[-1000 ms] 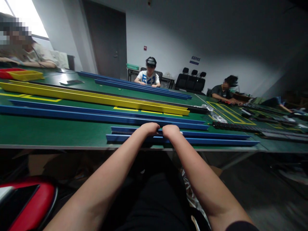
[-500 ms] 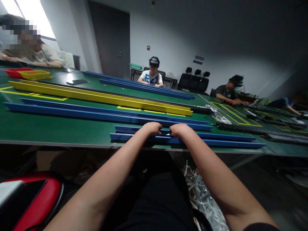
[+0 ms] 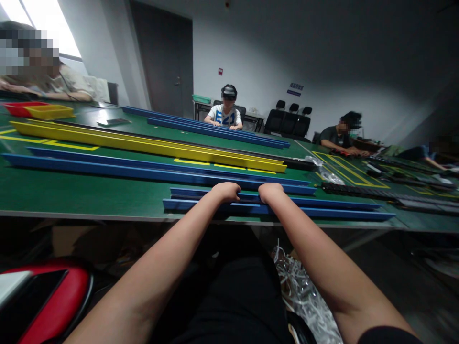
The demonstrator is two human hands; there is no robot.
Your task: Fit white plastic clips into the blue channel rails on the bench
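A long blue channel [image 3: 344, 210] lies along the table's near edge, with a dark strip inside it. My left hand [image 3: 227, 192] is curled at the channel, its fingertips bent down toward the inside. To its right, a short gap away, my right hand [image 3: 270, 192] rests over the same channel with its fingers bent down out of sight. What either hand holds, if anything, is hidden. Just beyond them runs a longer blue channel [image 3: 107, 168], and behind that a yellow channel [image 3: 143, 143].
More blue channels [image 3: 215, 131] lie at the far side, near a seated person [image 3: 225, 114]. Red [image 3: 21, 109] and yellow [image 3: 50, 112] trays stand at the left. Black strips [image 3: 376, 192] lie at the right. A red stool [image 3: 68, 296] is below left.
My right hand has moved slightly right, widening the gap between my hands. The small white piece seen between them before no longer shows. My left hand has barely moved.
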